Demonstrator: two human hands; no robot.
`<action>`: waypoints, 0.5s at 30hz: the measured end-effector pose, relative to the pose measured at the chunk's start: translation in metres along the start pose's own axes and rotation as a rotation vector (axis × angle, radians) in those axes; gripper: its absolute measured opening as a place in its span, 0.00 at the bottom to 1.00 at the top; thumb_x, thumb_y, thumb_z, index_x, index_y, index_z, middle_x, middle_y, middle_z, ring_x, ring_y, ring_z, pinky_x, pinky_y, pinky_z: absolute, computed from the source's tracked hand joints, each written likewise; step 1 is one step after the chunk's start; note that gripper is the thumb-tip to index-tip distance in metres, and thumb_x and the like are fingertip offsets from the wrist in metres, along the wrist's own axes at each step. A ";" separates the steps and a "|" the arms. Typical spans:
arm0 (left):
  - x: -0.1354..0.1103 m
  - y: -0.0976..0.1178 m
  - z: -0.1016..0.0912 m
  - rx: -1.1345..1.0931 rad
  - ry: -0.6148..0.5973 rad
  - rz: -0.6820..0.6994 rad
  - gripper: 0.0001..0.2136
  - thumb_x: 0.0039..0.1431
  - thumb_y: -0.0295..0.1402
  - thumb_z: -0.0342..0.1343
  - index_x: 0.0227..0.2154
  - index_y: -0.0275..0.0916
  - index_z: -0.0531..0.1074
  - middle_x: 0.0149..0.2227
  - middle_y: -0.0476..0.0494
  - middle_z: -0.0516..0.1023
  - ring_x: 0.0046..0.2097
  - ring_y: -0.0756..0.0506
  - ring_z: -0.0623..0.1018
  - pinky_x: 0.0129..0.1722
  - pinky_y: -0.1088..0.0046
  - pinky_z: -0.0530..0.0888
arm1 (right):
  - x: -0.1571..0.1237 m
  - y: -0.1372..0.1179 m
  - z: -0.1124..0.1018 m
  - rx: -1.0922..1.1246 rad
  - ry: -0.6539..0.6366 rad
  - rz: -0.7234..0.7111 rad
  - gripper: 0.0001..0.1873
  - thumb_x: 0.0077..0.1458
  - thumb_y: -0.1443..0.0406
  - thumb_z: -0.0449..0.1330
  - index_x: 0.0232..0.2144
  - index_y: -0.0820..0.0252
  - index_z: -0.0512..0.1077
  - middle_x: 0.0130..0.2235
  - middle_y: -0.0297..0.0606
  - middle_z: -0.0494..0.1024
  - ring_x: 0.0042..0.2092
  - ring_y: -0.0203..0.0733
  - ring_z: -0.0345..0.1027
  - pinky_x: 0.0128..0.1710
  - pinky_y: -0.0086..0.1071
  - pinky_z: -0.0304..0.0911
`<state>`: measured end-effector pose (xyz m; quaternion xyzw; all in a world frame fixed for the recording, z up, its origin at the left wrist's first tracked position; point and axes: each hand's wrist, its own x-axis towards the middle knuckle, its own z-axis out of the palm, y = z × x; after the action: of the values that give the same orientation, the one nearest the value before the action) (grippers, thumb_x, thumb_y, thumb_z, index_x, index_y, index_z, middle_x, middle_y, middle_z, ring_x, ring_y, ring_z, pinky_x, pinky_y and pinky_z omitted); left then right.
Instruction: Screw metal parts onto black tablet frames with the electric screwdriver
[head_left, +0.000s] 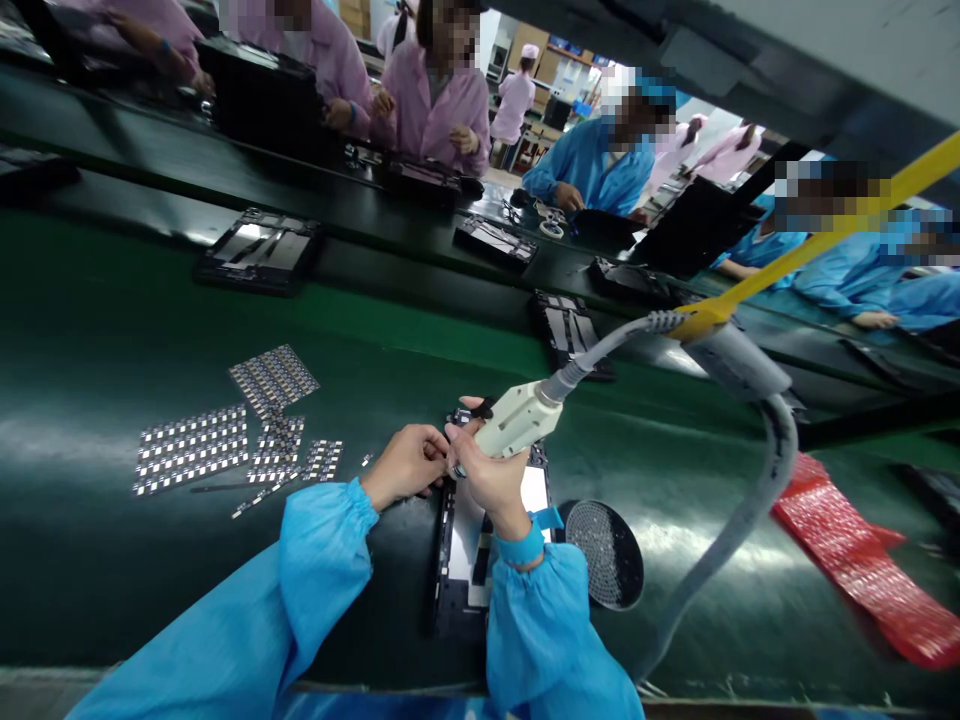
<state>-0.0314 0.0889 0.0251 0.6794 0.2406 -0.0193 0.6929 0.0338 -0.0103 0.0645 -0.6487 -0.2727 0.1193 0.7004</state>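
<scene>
My right hand (489,478) is wrapped round a cream-coloured electric screwdriver (514,421), whose grey cable (757,480) loops away to the right. The tool's tip points down at the top edge of a black device frame with a white panel (465,545) lying on the green belt. My left hand (405,462) is closed in a pinch beside the tool's tip, touching the frame's upper left corner; what it pinches is too small to make out. Both arms wear blue sleeves.
Sheets of small silver parts (191,448) lie left of my hands. A round black dish of tiny screws (609,552) sits right of the frame, a red strip (855,560) farther right. More black frames (259,250) ride the belt; several people in pink and blue coats work along the far side.
</scene>
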 end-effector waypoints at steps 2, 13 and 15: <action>-0.001 0.000 0.000 0.002 0.000 -0.003 0.06 0.46 0.23 0.58 0.29 0.35 0.69 0.21 0.52 0.71 0.22 0.51 0.74 0.16 0.81 0.70 | 0.000 -0.001 0.000 0.001 -0.006 0.001 0.19 0.50 0.65 0.66 0.45 0.61 0.71 0.22 0.29 0.72 0.21 0.35 0.67 0.23 0.30 0.67; -0.002 0.004 0.000 0.003 0.013 -0.025 0.06 0.48 0.21 0.56 0.31 0.34 0.69 0.22 0.51 0.73 0.23 0.51 0.75 0.17 0.81 0.71 | -0.001 -0.004 0.001 0.031 -0.056 0.025 0.19 0.50 0.65 0.66 0.45 0.61 0.69 0.20 0.27 0.69 0.19 0.33 0.64 0.19 0.27 0.64; -0.002 0.004 0.000 -0.001 0.012 -0.031 0.06 0.48 0.21 0.57 0.31 0.34 0.70 0.22 0.51 0.73 0.23 0.51 0.75 0.17 0.81 0.71 | -0.001 -0.004 0.001 0.038 -0.059 0.023 0.19 0.50 0.65 0.65 0.45 0.61 0.69 0.20 0.26 0.69 0.19 0.32 0.63 0.19 0.27 0.64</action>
<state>-0.0316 0.0889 0.0295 0.6753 0.2552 -0.0258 0.6916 0.0320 -0.0107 0.0685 -0.6345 -0.2835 0.1514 0.7029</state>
